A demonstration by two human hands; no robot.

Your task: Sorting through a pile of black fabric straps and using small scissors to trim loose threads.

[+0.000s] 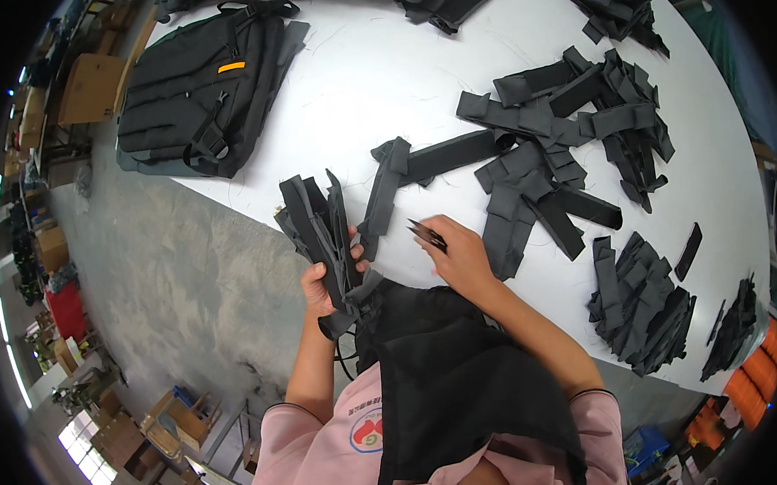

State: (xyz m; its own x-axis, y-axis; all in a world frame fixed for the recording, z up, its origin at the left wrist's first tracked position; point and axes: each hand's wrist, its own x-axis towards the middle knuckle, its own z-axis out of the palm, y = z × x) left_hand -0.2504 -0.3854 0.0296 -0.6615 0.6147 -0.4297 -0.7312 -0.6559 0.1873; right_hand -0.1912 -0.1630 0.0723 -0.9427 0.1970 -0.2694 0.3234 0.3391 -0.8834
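My left hand is closed round a bundle of black fabric strips, held upright at the table's near edge. The strips fan apart at the top, and their lower ends hang by my wrist. In my right hand is a small pair of dark thread snips, its pointed blades aimed toward the bundle but apart from it. Between the two hands, a folded black strip lies on the white table, joined or overlapping with a longer strip to its right.
A black backpack with an orange tab lies at the far left. Loose strips form a heap at centre right, with a denser pile nearer me. More dark pieces sit along the far edge. Concrete floor shows left of the table.
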